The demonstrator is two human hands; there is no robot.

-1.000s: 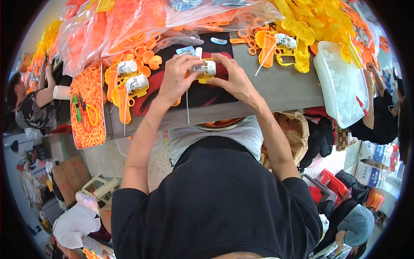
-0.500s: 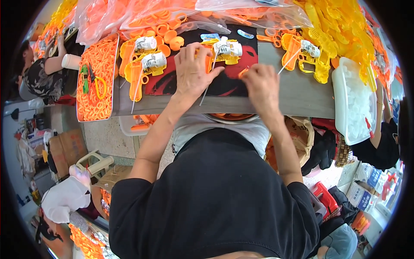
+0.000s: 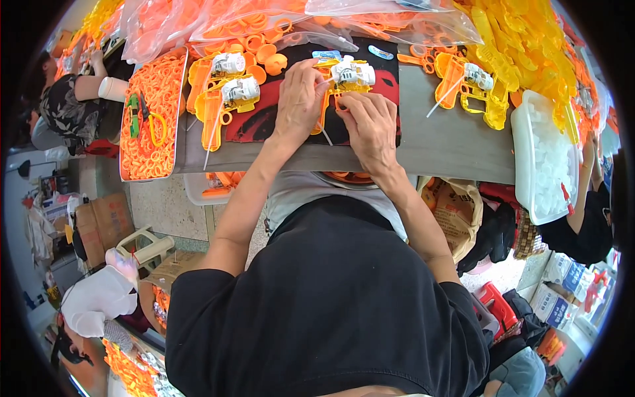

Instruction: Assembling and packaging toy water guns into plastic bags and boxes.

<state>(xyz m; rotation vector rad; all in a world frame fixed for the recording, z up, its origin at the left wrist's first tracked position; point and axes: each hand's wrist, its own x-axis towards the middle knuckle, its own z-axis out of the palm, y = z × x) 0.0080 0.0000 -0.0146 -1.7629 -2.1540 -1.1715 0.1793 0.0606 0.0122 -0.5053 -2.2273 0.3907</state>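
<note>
A toy gun half (image 3: 357,74) in yellow and orange, with a white printed cylinder in it, lies on a black and red mat (image 3: 251,126). My left hand (image 3: 297,99) is closed at its left side, fingertips by a thin white stick. Against its lower edge, my right hand (image 3: 372,129) pinches a small orange ring-shaped piece (image 3: 339,103), partly hidden by the fingers. Two similar toy gun halves (image 3: 240,92) rest to the left of my left hand. Another toy gun half (image 3: 451,83) lies to the right, with a white stick across it.
An orange-filled tray (image 3: 142,173) with green-handled cutters (image 3: 134,116) stands left. On the right is a white tub (image 3: 526,159) of translucent parts. Yellow shells (image 3: 522,46) and bags of orange parts (image 3: 225,20) line the back. Other people sit around.
My right hand has moved left with the small orange piece and brought it against the toy gun. My left hand's fingers have drawn closer together at the gun's left side.
</note>
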